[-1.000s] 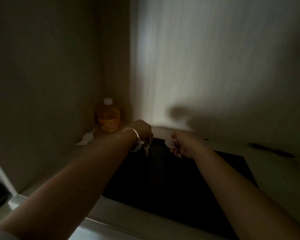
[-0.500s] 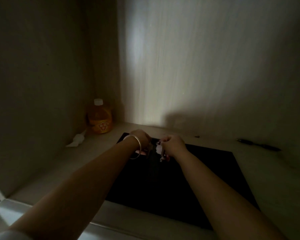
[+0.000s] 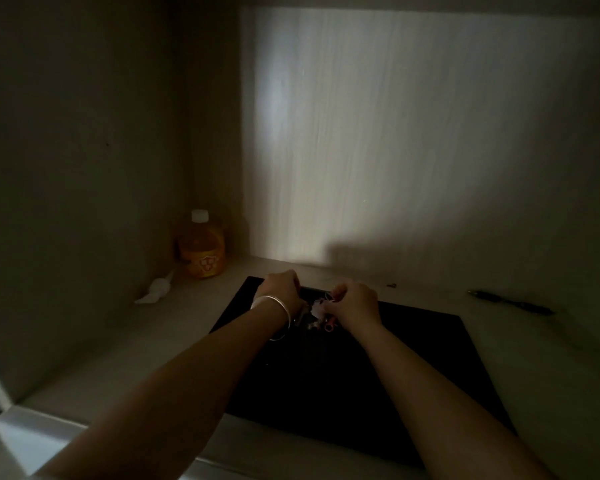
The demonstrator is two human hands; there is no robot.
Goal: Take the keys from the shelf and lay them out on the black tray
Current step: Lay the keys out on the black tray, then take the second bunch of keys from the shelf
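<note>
Both hands now lower, closer together: left hand [image 3: 280, 293] & right hand [image 3: 355, 304] pinch small metal key bunch [image 3: 317, 315] between them, over far end of flat black tray [image 3: 378, 368].

The keys [image 3: 317, 315] are a small, dim cluster of pale metal pieces with a pink ring at its lower edge, sitting over the black tray [image 3: 413, 368] near the middle of its far edge. The tray is a flat, dark rectangle lying on the shelf [image 3: 174, 327], its near edge close to the shelf's front edge.
</note>
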